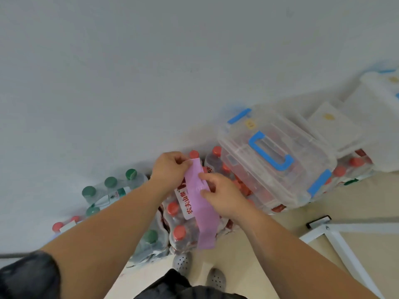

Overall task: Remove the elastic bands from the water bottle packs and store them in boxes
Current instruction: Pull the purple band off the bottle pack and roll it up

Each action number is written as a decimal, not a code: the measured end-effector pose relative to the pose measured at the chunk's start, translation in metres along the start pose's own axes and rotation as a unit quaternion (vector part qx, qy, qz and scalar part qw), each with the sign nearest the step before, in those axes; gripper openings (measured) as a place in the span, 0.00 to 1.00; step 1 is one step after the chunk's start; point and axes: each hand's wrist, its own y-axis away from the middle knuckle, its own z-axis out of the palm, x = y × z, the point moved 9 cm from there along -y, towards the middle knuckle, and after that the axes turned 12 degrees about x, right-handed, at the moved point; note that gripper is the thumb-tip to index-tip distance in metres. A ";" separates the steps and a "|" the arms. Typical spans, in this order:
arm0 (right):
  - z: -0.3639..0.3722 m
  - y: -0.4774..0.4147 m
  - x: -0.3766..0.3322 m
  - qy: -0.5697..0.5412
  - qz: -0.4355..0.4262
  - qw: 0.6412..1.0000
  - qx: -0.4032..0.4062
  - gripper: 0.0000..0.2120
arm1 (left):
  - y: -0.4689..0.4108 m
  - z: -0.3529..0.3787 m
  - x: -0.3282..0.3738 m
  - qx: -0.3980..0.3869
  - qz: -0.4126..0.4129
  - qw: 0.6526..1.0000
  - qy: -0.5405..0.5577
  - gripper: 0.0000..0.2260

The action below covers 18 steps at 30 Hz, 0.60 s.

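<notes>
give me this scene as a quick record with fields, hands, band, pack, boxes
left hand: pinches the far end of the pink elastic band
right hand: pinches the same band nearer its middle
pink elastic band: lies over the top of the red-capped bottle pack, not yet off
clear box: lid on, blue handle, sits on more red-capped bottles to the right
green-capped bottles: left of the pack, by the wall
band in a box: none seen
</notes>
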 end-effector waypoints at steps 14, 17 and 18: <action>0.019 -0.029 0.007 0.257 -0.055 0.964 -0.025 0.32 | 0.044 0.040 -0.024 -0.140 0.317 0.863 -0.368 0.32; 0.016 -0.018 0.008 0.260 -0.058 0.964 -0.016 0.31 | 0.045 0.040 -0.030 -0.145 0.322 0.849 -0.394 0.34; 0.016 -0.013 0.008 0.260 -0.062 0.964 -0.014 0.31 | 0.046 0.038 -0.028 -0.140 0.323 0.848 -0.396 0.34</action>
